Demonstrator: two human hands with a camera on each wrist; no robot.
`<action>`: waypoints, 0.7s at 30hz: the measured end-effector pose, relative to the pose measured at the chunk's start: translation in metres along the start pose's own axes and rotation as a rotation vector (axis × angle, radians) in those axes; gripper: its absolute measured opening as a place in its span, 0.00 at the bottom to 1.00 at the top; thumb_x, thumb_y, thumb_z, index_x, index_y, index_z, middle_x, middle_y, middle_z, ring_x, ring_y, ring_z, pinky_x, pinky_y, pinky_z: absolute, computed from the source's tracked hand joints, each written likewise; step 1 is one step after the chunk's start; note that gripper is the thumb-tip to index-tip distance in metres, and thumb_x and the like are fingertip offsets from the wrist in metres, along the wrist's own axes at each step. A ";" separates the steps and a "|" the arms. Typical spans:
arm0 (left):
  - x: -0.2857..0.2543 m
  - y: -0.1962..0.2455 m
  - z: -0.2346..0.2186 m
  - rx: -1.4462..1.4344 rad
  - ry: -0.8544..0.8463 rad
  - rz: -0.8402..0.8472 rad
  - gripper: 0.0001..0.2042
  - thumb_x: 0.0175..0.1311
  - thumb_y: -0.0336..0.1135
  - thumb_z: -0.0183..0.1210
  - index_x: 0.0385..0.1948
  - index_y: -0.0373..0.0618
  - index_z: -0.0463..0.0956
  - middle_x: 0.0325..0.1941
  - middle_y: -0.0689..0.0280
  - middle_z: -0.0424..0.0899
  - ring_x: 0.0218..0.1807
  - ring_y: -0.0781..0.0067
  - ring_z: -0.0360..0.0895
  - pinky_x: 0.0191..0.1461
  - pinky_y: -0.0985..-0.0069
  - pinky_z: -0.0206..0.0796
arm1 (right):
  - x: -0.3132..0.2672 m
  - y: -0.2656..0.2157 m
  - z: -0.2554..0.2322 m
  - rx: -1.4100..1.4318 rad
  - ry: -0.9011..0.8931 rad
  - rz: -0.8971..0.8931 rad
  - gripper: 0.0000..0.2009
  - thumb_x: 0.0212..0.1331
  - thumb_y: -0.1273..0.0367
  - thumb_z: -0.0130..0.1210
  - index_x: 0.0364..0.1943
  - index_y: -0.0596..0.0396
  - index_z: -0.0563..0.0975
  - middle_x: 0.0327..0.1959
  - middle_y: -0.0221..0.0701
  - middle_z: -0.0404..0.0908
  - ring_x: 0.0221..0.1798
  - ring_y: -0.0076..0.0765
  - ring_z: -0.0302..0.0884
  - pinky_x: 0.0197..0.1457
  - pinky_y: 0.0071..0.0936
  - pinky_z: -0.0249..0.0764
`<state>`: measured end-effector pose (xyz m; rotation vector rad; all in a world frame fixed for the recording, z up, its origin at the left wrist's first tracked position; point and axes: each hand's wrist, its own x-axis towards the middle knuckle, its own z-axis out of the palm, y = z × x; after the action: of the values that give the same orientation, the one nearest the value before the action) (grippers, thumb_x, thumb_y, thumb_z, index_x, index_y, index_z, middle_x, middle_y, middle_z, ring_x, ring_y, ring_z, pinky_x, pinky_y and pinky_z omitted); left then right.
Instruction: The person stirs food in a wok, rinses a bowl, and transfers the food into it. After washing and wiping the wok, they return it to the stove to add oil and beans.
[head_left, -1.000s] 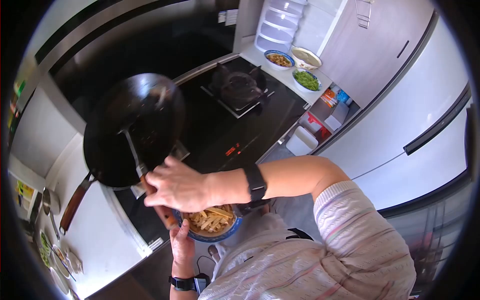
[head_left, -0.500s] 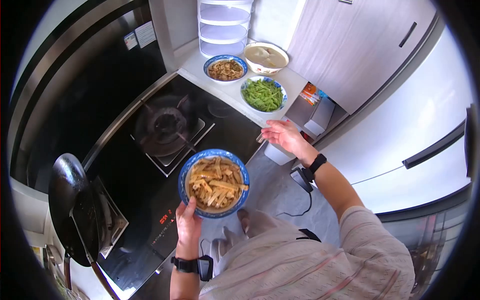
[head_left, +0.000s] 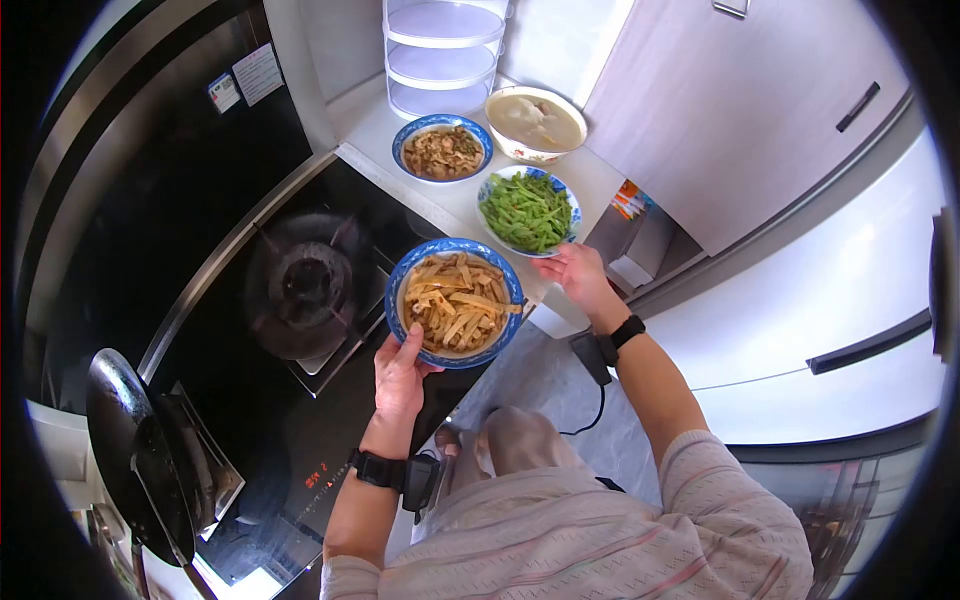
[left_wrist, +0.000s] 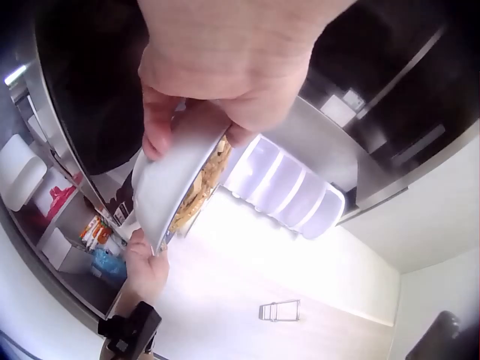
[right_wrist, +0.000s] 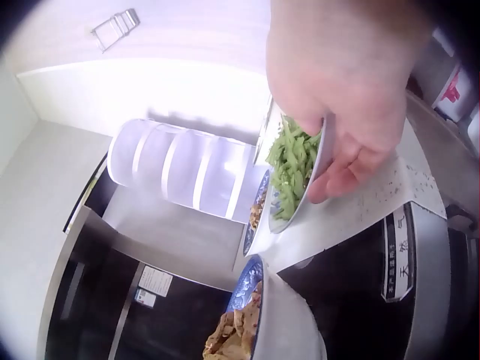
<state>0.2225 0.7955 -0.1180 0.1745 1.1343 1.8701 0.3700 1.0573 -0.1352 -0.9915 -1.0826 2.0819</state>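
Note:
A blue-rimmed bowl of pale cooked strips (head_left: 460, 305) is held over the counter's front edge by my left hand (head_left: 400, 382), thumb on the rim and fingers underneath. In the left wrist view the same hand (left_wrist: 225, 75) grips the bowl's white outside (left_wrist: 176, 169). My right hand (head_left: 580, 278) pinches the near rim of the bowl of green vegetables (head_left: 530, 212). The right wrist view shows that hand (right_wrist: 345, 105) with its thumb over the edge and fingers curled below, the greens (right_wrist: 294, 161) inside.
Behind stand a blue-rimmed bowl of brown food (head_left: 443, 150), a bowl of soup (head_left: 536, 122) and a tiered clear rack (head_left: 445, 60). A wok (head_left: 140, 455) with a spatula sits on the left burner; the other burner (head_left: 305, 285) has no pan.
The right hand let go of the spatula and moved right, then took hold of the greens bowl's rim. The left hand carried its bowl away from the wok, toward the counter bowls.

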 end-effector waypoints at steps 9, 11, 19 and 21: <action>0.043 -0.007 0.021 0.038 0.116 0.049 0.15 0.60 0.40 0.54 0.41 0.37 0.71 0.33 0.63 0.80 0.26 0.78 0.78 0.25 0.84 0.71 | 0.035 -0.036 -0.046 -0.128 -0.048 0.095 0.13 0.54 0.73 0.45 0.42 0.69 0.67 0.36 0.43 0.78 0.34 0.38 0.80 0.33 0.26 0.76; 0.051 -0.008 0.027 0.041 0.149 0.062 0.15 0.60 0.41 0.54 0.41 0.37 0.71 0.33 0.63 0.80 0.26 0.78 0.78 0.24 0.84 0.71 | 0.038 -0.043 -0.053 -0.139 -0.089 0.137 0.13 0.54 0.73 0.46 0.43 0.69 0.67 0.37 0.43 0.78 0.34 0.38 0.80 0.33 0.26 0.76; 0.055 -0.012 0.028 0.049 0.277 0.081 0.16 0.61 0.41 0.53 0.42 0.36 0.71 0.32 0.63 0.80 0.27 0.78 0.78 0.25 0.84 0.72 | 0.040 -0.053 -0.067 -0.094 -0.226 0.241 0.14 0.60 0.69 0.47 0.47 0.62 0.66 0.39 0.39 0.78 0.35 0.35 0.79 0.33 0.24 0.75; 0.056 -0.013 0.036 0.055 0.308 0.096 0.15 0.62 0.40 0.52 0.42 0.35 0.71 0.32 0.63 0.80 0.26 0.78 0.78 0.25 0.84 0.72 | 0.040 -0.055 -0.067 -0.100 -0.231 0.262 0.14 0.60 0.68 0.47 0.47 0.62 0.67 0.39 0.39 0.78 0.36 0.35 0.79 0.33 0.24 0.75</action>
<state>0.2179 0.8628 -0.1252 -0.0316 1.4078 1.9987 0.4117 1.1432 -0.1283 -1.0041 -1.2367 2.4217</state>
